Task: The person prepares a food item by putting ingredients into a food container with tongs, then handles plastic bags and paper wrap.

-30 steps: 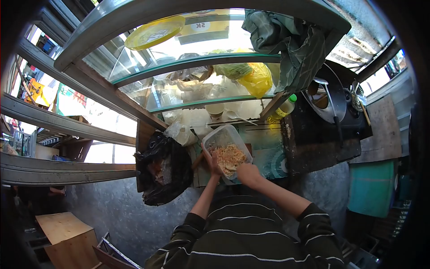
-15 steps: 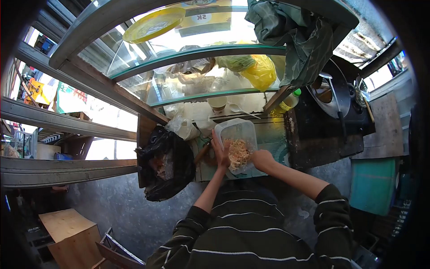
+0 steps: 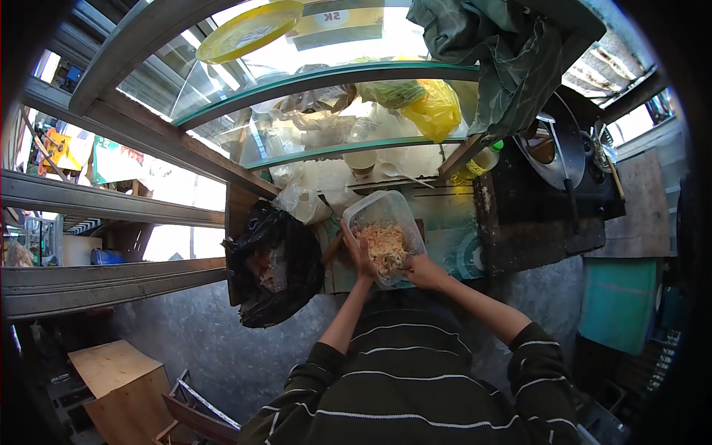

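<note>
A clear plastic container holds a shredded, orange-and-pale food mix and stands tilted on the worktop. My left hand lies along its left wall with the fingers stretched, pressing against the side. At the container's lower right corner is my right hand, its fingers closed at the edge of the food. Whatever that hand grips is too small or hidden to make out. Left of the container, a black plastic bag lies open with something reddish in clear plastic inside.
Behind the container are a cup, a white spoon and a glass display case. A yellow-labelled bottle with a green cap stands right of them. Farther right is a stove with a pan. A wooden box stands lower left.
The container has turned and tilted, its top shifting left, and the food is spread higher in it. My right hand has moved left and slightly down, nearer the food. The view has shifted slightly.
</note>
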Action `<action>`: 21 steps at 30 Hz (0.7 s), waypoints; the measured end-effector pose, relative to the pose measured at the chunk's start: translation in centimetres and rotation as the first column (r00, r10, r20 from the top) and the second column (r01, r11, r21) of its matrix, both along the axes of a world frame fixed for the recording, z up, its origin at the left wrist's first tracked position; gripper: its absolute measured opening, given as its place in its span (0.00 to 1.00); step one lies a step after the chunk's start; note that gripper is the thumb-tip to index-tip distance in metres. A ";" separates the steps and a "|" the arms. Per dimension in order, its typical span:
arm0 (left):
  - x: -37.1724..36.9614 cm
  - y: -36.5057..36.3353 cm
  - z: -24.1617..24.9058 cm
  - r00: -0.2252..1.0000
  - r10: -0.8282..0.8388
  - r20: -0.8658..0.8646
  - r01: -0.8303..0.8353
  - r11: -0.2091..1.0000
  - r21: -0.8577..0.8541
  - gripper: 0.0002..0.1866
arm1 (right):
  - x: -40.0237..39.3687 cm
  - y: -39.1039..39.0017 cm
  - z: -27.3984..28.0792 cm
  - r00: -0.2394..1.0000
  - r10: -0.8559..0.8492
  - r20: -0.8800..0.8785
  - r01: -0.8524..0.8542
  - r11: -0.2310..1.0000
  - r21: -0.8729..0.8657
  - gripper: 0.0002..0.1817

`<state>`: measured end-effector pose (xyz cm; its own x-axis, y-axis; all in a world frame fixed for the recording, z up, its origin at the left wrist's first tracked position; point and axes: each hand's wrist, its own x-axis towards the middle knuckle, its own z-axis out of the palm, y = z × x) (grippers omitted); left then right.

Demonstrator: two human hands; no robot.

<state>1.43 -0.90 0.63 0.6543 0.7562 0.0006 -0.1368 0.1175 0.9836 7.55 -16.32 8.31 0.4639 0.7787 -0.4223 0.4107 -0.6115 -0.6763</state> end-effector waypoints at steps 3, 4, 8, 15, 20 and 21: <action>-0.4 0.4 -1.2 0.999 0.004 0.049 -0.002 0.999 -0.045 0.28 | 0.1 -0.2 0.9 0.997 -0.039 -0.070 0.045 0.995 0.093 0.10; -0.4 0.5 -1.6 0.997 0.012 0.081 -0.006 0.998 -0.069 0.28 | 0.1 -0.2 0.9 0.997 -0.040 -0.070 0.046 0.995 0.094 0.10; -0.8 0.9 -2.8 0.995 -0.043 0.095 0.058 0.984 -0.169 0.40 | 0.4 -0.1 1.5 0.903 -0.203 -0.379 0.212 0.977 -0.018 0.12; -1.2 0.4 -2.5 0.995 0.023 0.101 0.001 0.972 -0.235 0.39 | 2.4 1.0 4.8 0.986 -0.160 -0.052 0.164 0.984 0.075 0.11; -0.7 -0.2 -1.3 0.996 0.089 0.003 -0.087 0.985 -0.147 0.39 | 1.8 3.7 7.2 0.958 -0.174 0.227 0.205 0.971 -0.121 0.10; -0.8 -0.5 -1.1 0.996 0.091 -0.001 -0.090 0.985 -0.150 0.39 | 1.4 4.3 7.5 0.933 -0.181 0.310 0.256 0.941 -0.221 0.10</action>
<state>0.60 -1.39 -0.44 0.5836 0.8041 -0.1133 -0.1592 0.2502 0.9550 9.00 -12.06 15.84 0.7387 0.5282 -0.4187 0.3973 -0.8431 -0.3625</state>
